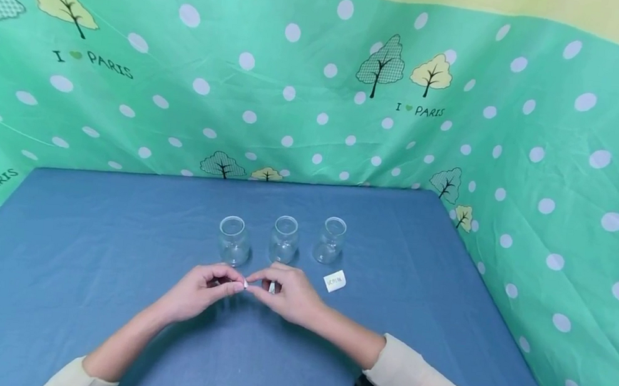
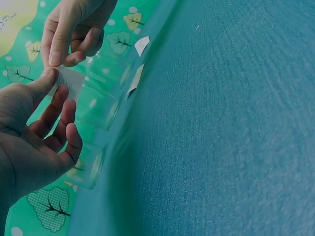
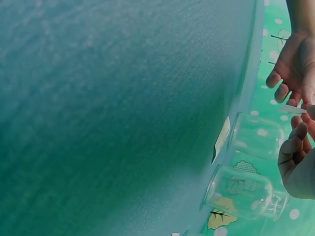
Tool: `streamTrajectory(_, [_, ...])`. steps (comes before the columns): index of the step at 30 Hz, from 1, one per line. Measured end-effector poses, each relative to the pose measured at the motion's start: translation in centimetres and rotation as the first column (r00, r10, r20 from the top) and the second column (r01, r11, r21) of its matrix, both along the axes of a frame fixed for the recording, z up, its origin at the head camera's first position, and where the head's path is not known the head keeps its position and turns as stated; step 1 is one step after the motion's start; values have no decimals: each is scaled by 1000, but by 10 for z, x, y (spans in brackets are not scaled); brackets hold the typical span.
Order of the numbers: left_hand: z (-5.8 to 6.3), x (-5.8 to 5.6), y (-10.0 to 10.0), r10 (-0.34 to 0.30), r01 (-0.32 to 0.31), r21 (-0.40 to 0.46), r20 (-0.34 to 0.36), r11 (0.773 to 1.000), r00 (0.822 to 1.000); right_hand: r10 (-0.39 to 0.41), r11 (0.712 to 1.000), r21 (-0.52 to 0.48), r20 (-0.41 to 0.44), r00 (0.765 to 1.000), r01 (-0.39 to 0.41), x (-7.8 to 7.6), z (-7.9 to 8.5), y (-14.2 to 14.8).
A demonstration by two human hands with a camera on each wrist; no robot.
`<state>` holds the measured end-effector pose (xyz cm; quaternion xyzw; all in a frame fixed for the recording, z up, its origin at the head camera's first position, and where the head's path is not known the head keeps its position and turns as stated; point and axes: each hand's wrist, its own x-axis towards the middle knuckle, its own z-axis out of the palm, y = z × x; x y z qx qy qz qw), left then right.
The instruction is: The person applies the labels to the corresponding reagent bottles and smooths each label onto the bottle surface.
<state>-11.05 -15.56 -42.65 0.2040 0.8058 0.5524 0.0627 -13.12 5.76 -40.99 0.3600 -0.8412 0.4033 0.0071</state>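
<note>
Both hands meet in the head view, in front of the row of jars. My left hand [image 1: 208,290] pinches a small white paper label [image 2: 73,82] between thumb and forefinger, its other fingers spread loosely. With thumb and forefinger my right hand [image 1: 289,294] pinches the label's edge close by. Faint writing shows on it in the left wrist view; the head view has it almost edge-on. Just beyond the hands stand three clear glass jars: a left jar [image 1: 234,242], a middle jar [image 1: 284,241] and a right jar [image 1: 330,240], all upright and lidless.
A second white label [image 1: 335,280] with handwriting lies on the blue tabletop [image 1: 111,247] before the right jar. Another label [image 2: 135,81] lies beside it, mostly hidden by the right hand in the head view. A green polka-dot curtain [image 1: 295,116] borders the table's back and right.
</note>
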Motion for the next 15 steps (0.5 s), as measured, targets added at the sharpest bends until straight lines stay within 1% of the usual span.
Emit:
streamTrajectory(5, [1,0,0,-6,6,10,-15,1000,1000,15,1000,-17,-12,1000,-15,0,0,0])
streamTrajectory(10, [-1,1,0,-6,7,30,-31,1000,999,32,999,-27,-10,999,-32,-1,-1,0])
streamTrajectory(15, [-1,2,1,2,-1,25,-37,1000,999,21,999,-36,-26,999,-22,-1,-3,-1])
